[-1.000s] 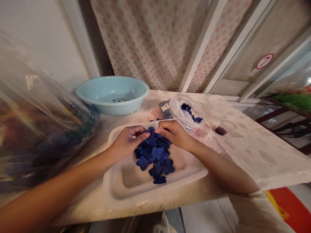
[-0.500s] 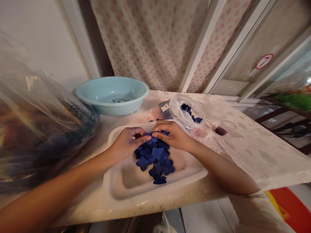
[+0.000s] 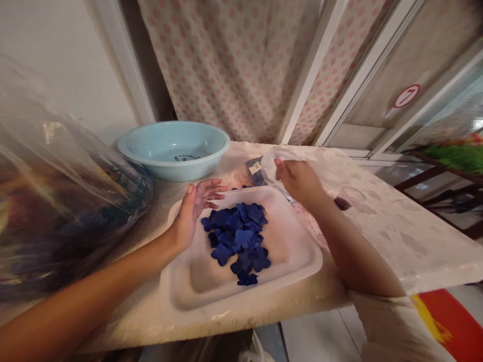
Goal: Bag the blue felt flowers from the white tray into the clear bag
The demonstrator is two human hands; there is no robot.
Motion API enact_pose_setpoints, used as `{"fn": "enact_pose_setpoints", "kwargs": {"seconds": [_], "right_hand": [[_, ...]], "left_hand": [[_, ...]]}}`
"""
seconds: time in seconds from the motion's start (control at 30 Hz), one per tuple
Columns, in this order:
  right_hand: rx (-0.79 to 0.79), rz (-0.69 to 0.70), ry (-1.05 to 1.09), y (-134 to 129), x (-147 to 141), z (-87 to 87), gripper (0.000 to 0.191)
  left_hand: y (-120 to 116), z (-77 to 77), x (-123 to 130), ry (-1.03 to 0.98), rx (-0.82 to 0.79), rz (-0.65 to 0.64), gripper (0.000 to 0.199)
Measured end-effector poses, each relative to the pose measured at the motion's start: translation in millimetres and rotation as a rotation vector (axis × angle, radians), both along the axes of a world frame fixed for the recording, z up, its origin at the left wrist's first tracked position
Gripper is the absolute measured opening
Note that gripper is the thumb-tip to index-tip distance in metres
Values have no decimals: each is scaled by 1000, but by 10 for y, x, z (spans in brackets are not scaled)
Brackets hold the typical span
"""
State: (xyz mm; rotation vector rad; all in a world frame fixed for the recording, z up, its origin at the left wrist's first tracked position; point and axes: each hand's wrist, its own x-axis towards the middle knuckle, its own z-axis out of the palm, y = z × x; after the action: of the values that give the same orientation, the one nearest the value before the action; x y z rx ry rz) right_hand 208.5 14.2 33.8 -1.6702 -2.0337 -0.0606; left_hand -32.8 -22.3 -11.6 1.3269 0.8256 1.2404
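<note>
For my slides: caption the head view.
Left hand beside blue cutouts in white tray; right hand touching clear plastic bag.

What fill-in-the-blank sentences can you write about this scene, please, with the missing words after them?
1. The left hand is ____, with its fingers spread beside the blue pieces.
2. The right hand touches a bag of clear ____.
3. The pieces lie in a ____ tray.
4. The basin behind the tray is light ____.

Missing words: open; plastic; white; blue.
</note>
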Motion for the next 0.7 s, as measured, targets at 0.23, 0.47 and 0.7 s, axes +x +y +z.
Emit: {"fn": "enact_pose_setpoints", "kwargs": {"seconds": [0.23,0.47,0.7], "right_hand": [[-511,-347,-465,581,798,-123,32],[-479,-396,-434,737,833,-356,27],[-275,-76,-230,354,593,135,14]], "left_hand": [[16,-15,1,-15,16,-11,51],[9,-7,-6,-9,2,-42,43],[-15,47,24,64,-2,-25,37]]}}
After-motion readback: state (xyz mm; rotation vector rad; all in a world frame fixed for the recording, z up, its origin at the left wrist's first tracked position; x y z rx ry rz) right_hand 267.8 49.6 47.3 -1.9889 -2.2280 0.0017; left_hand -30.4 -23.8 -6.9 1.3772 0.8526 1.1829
